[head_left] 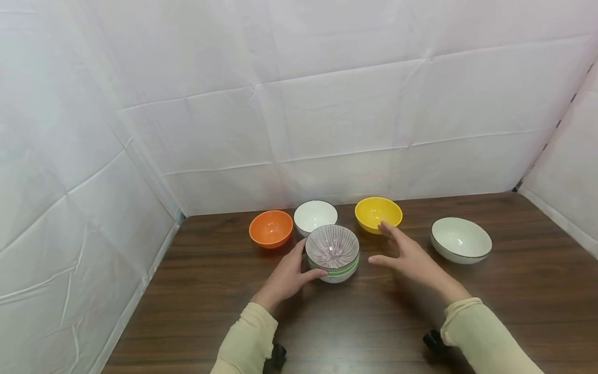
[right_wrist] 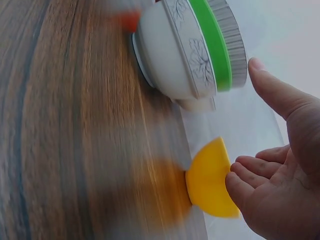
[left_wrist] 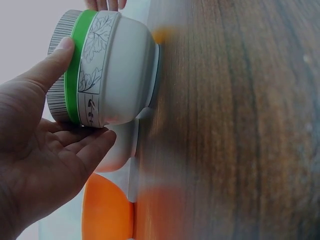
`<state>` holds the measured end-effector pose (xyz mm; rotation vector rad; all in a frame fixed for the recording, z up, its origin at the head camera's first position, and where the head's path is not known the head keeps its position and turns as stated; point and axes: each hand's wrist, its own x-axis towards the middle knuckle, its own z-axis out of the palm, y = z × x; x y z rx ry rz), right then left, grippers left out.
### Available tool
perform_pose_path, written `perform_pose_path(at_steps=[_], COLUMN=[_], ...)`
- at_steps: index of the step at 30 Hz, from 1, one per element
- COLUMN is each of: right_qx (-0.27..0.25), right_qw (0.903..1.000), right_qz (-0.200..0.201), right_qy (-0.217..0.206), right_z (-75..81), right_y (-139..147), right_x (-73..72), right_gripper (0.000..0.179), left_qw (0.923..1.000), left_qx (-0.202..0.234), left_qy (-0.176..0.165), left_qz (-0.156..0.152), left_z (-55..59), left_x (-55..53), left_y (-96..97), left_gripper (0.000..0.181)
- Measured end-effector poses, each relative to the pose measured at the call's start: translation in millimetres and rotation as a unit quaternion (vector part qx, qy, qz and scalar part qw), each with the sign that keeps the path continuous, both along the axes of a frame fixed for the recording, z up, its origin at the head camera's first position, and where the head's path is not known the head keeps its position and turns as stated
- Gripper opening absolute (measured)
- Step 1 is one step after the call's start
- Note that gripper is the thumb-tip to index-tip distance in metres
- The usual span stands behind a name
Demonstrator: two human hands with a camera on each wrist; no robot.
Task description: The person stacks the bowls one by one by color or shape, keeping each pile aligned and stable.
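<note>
Three nested bowls stand on the table before me. The top one is a striped bowl (head_left: 333, 244), a green bowl (left_wrist: 75, 75) shows as a band beneath its rim, and a white bowl with leaf drawings (left_wrist: 127, 65) is lowest. My left hand (head_left: 288, 275) holds the stack from its left side, thumb on the front near the green band and fingers round the side. To the right of the stack, my right hand (head_left: 413, 262) is apart from it, thumb and fingers spread and holding nothing. Its fingertips overlap the yellow bowl (head_left: 377, 210) in the head view.
Behind the stack are an orange bowl (head_left: 271, 228) and a white bowl (head_left: 314, 214). Another white bowl with a dark rim (head_left: 460, 239) sits at the right. White cloth (head_left: 336, 114) walls the back and sides of the brown wooden table (head_left: 205, 311).
</note>
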<state>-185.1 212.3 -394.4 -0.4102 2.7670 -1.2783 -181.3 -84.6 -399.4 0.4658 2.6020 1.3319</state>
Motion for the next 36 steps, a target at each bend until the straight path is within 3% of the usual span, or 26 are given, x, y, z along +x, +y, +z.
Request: perform_pose_path(at_steps=[6, 18, 29, 36], right_qx=[0.003, -0.012, -0.035, -0.001], right_qw=[0.9999, 0.9986, 0.9975, 0.9978], right_qz=[-0.007, -0.036, -0.057, -0.066], right_qy=[0.006, -0.037, -0.022, 0.008], right_z=[2.4, 10.0, 19.9, 22.3], right_y=[9.1, 26.1, 42.3, 52.9], right_x=[2.2, -0.2, -2.6, -5.9], right_gripper=[0.100, 0.107, 0.106, 0.103], left_qw=[1.0000, 1.0000, 1.0000, 1.0000], left_qx=[0.003, -0.002, -0.003, -0.001], left_qy=[-0.001, 0.001, 0.000, 0.000], left_qz=[-0.001, -0.003, -0.003, -0.002], left_z=[-0.8, 0.5, 0.0, -0.1], left_x=[-1.2, -0.4, -0.2, -0.5], left_y=[-0.3, -0.4, -0.5, -0.2], left_gripper=[0.089, 0.088, 0.090, 0.089])
